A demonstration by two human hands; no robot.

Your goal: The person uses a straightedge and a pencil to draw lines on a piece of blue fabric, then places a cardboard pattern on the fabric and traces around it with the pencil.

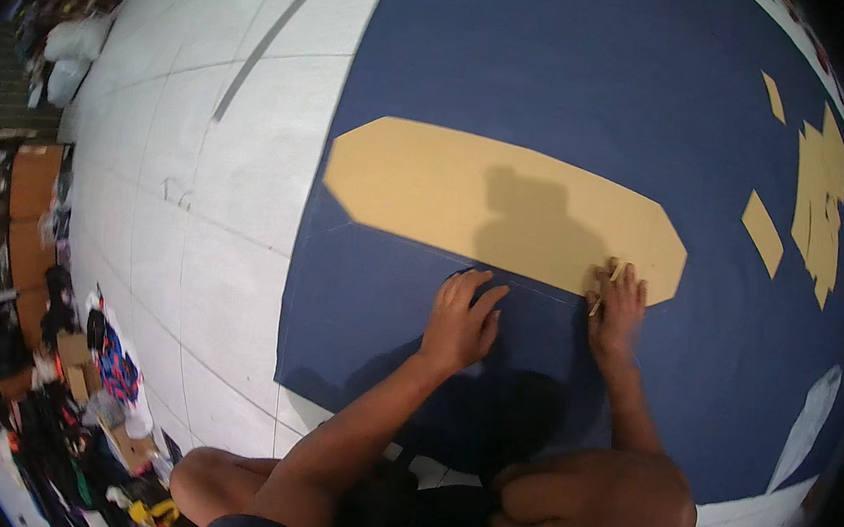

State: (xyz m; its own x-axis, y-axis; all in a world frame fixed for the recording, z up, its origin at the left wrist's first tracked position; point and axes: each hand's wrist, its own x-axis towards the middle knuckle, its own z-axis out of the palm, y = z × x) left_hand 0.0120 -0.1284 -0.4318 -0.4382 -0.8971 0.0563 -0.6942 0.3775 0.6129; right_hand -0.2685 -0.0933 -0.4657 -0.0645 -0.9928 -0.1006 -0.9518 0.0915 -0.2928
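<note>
A long tan pattern piece (429,179) with angled ends lies flat on dark blue sheet material (560,65). Faint pale lines run on the blue just below its near edge. My right hand (620,311) rests over that edge near the right end, its fingers closed on a thin yellowish stick (595,307) whose exact kind I cannot make out. Further left, my left hand (464,317) sits on the blue material just short of the pattern, fingers bent and apart, holding nothing. A shadow falls across the pattern's middle.
Several smaller tan pattern pieces (817,203) lie on the blue at the far right. Near the right edge is a pale translucent strip (810,423). A grey strip (276,40) lies on the white tiled floor (177,192). Shelves and clutter (29,279) line the left.
</note>
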